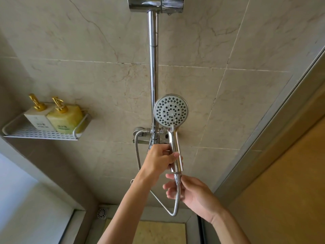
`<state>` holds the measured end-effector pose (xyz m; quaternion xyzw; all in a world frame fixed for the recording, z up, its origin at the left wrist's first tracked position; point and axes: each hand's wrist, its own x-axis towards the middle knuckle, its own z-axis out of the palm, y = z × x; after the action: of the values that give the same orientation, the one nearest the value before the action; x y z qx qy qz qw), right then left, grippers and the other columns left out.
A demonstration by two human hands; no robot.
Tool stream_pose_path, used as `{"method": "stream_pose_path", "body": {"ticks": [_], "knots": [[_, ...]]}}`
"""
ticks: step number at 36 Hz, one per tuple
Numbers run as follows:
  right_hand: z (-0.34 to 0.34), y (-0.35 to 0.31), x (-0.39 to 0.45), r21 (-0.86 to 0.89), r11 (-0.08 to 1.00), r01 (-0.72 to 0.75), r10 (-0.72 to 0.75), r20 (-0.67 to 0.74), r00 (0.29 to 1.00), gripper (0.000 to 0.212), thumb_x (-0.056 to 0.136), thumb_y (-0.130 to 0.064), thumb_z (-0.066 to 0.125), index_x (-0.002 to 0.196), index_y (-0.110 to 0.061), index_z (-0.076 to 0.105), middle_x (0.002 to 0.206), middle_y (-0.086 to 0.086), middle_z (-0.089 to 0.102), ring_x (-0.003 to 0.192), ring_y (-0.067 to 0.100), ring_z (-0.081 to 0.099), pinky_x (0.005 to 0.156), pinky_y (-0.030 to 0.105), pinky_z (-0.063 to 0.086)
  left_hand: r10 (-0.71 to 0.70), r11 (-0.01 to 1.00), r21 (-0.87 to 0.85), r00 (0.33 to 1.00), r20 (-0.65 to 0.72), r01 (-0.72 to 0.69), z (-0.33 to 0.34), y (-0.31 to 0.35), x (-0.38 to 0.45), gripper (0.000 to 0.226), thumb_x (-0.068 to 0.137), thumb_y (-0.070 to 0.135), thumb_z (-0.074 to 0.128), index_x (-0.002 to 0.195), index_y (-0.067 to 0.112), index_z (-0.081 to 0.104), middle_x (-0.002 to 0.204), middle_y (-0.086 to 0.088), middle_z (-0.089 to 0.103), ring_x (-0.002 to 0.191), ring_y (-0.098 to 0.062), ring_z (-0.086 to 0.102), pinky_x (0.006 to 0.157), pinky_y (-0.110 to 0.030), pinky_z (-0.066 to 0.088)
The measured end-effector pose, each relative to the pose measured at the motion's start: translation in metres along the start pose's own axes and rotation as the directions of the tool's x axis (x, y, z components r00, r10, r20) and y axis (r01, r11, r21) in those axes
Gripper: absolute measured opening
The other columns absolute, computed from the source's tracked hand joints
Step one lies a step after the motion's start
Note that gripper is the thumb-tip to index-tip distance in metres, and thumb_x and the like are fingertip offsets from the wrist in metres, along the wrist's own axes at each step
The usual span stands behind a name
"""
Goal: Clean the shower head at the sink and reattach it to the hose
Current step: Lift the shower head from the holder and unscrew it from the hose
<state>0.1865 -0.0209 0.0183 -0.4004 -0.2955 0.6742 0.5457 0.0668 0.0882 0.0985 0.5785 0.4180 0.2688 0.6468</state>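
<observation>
The chrome shower head [171, 110] faces me with its round nozzle plate, held upright in front of the tiled wall. My left hand [161, 160] grips the lower part of its handle. Just below the handle's end, my right hand [191, 192] pinches the hose nut between thumb and fingers where the metal hose [176, 205] meets the handle. The hose loops down and back up to the mixer valve [149, 137] on the wall.
A chrome riser pipe [153, 67] runs up to a fixed head [156, 3] at the top. A white shelf [40, 133] on the left holds two pump bottles [64, 118]. A floor drain [102, 213] lies below; a glass door frame [263, 138] stands right.
</observation>
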Motion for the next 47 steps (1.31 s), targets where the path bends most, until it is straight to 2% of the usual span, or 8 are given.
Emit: {"method": "stream_pose_path", "body": {"ticks": [6, 12, 20, 24, 32, 36, 42, 47], "knots": [[0.001, 0.006, 0.005, 0.023, 0.998, 0.050, -0.048, -0.082, 0.995, 0.031, 0.085, -0.022, 0.074, 0.104, 0.003, 0.070, 0.086, 0.017, 0.067, 0.075, 0.024, 0.061, 0.097, 0.053, 0.046, 0.013, 1.000, -0.012, 1.000, -0.002, -0.013, -0.002, 0.000, -0.001, 0.006, 0.092, -0.003, 0.061, 0.088, -0.001, 0.065, 0.100, -0.035, 0.069, 0.095, -0.048, 0.069, 0.086, -0.058, 0.057], [0.015, 0.017, 0.010, -0.335, 0.920, 0.205, -0.323, -0.351, 0.879, 0.030, 0.081, -0.023, 0.080, 0.088, -0.001, 0.061, 0.073, 0.005, 0.071, 0.072, 0.015, 0.065, 0.073, 0.022, 0.053, 0.024, 0.999, -0.030, 0.999, -0.027, -0.025, -0.004, 0.002, -0.001, 0.010, 0.092, -0.004, 0.061, 0.099, -0.010, 0.063, 0.101, -0.034, 0.070, 0.086, -0.039, 0.072, 0.082, -0.050, 0.061], [0.009, 0.012, 0.012, 0.098, 0.992, 0.082, -0.076, -0.061, 0.995, 0.057, 0.099, -0.040, 0.049, 0.129, 0.007, 0.058, 0.099, 0.024, 0.067, 0.084, 0.028, 0.061, 0.090, 0.046, 0.045, 0.038, 0.999, 0.040, 0.997, -0.072, -0.035, -0.012, 0.001, -0.001, 0.008, 0.090, 0.000, 0.065, 0.093, -0.007, 0.065, 0.095, -0.028, 0.073, 0.091, -0.044, 0.071, 0.084, -0.058, 0.057], [0.007, 0.011, 0.015, 0.089, 0.995, 0.036, -0.039, 0.034, 0.999, 0.053, 0.096, -0.033, 0.059, 0.128, 0.010, 0.059, 0.087, 0.015, 0.061, 0.077, 0.023, 0.056, 0.089, 0.046, 0.042, 0.030, 0.999, 0.025, 0.998, -0.061, -0.029, -0.013, 0.001, -0.004, 0.009, 0.090, 0.000, 0.064, 0.093, -0.008, 0.064, 0.098, -0.033, 0.070, 0.095, -0.049, 0.068, 0.086, -0.060, 0.056], [0.016, 0.016, 0.019, 0.061, 0.991, 0.117, -0.110, -0.117, 0.987, 0.038, 0.093, -0.026, 0.062, 0.110, 0.006, 0.068, 0.082, 0.012, 0.061, 0.069, 0.017, 0.055, 0.075, 0.036, 0.052, 0.012, 0.998, -0.062, 0.996, -0.089, -0.018, -0.018, 0.000, -0.003, 0.012, 0.092, -0.004, 0.060, 0.099, -0.014, 0.062, 0.099, -0.034, 0.070, 0.085, -0.042, 0.072, 0.082, -0.057, 0.058], [0.026, 0.020, 0.019, -0.169, 0.966, 0.197, -0.238, -0.273, 0.932, 0.027, 0.089, -0.029, 0.070, 0.098, -0.004, 0.074, 0.082, 0.011, 0.070, 0.073, 0.017, 0.064, 0.076, 0.036, 0.057, 0.025, 0.999, -0.037, 0.993, -0.118, -0.030, -0.020, -0.003, -0.002, 0.009, 0.091, -0.002, 0.062, 0.096, -0.009, 0.065, 0.095, -0.029, 0.073, 0.089, -0.045, 0.072, 0.084, -0.058, 0.057], [0.037, 0.026, 0.022, -0.813, 0.558, 0.166, -0.670, -0.323, 0.668, 0.014, 0.090, -0.035, 0.065, 0.087, -0.022, 0.066, 0.073, -0.005, 0.071, 0.063, 0.010, 0.066, 0.061, 0.014, 0.049, 0.039, 0.999, -0.030, 0.985, -0.171, -0.044, -0.018, -0.005, 0.004, 0.008, 0.089, 0.002, 0.064, 0.091, -0.006, 0.065, 0.095, -0.034, 0.069, 0.092, -0.050, 0.069, 0.081, -0.061, 0.057], [0.035, 0.030, 0.024, -0.958, 0.270, 0.099, -0.799, -0.166, 0.578, 0.016, 0.090, -0.031, 0.065, 0.091, -0.015, 0.064, 0.080, -0.003, 0.063, 0.068, 0.011, 0.059, 0.065, 0.011, 0.044, 0.045, 0.998, -0.031, 0.979, -0.198, -0.052, -0.015, -0.006, 0.005, 0.008, 0.087, 0.004, 0.066, 0.088, -0.003, 0.067, 0.095, -0.034, 0.068, 0.093, -0.050, 0.068, 0.079, -0.061, 0.058]]}}
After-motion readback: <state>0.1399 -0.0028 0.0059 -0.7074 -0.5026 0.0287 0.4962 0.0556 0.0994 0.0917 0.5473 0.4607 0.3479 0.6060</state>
